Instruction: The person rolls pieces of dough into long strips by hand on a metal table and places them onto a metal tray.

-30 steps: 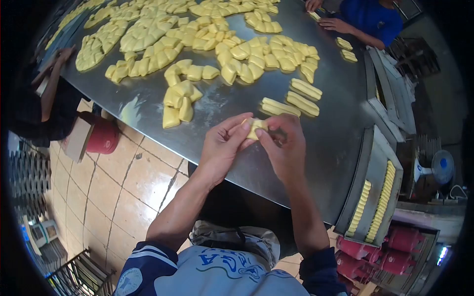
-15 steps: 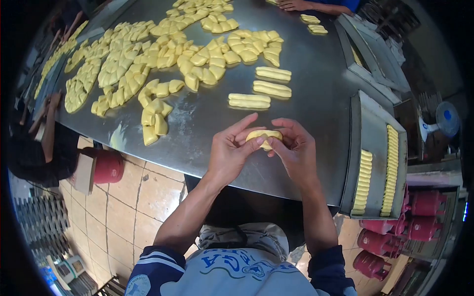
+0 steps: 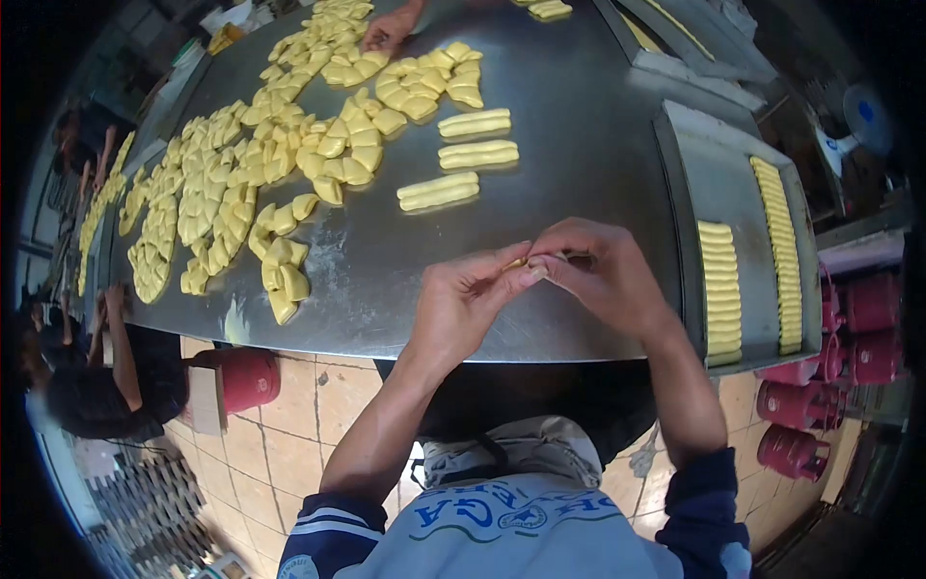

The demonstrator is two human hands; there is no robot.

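Note:
Above the near part of the metal table, my left hand [image 3: 468, 301] and my right hand [image 3: 603, 275] meet, fingertips pinched together. A small bit of yellow dough [image 3: 519, 262] shows between them; the rest is hidden by my fingers. Beyond my hands lie three dough strips, each like two rolls side by side: the nearest strip [image 3: 438, 192], a middle strip [image 3: 478, 154] and a far strip [image 3: 474, 123]. To the left spreads a large pile of cut dough pieces [image 3: 217, 179].
On the right, a metal tray [image 3: 762, 251] holds two rows of dough strips. Another person's hand [image 3: 388, 31] touches the pile's far end. More trays [image 3: 699, 82] stand at the back right. Other people are at the left edge. Red gas cylinders [image 3: 791, 454] stand on the floor.
The view has swung, shifting the table's contents leftward. My fingers have closed in over the dough, which showed more before. The other person's hand has moved over to the pile.

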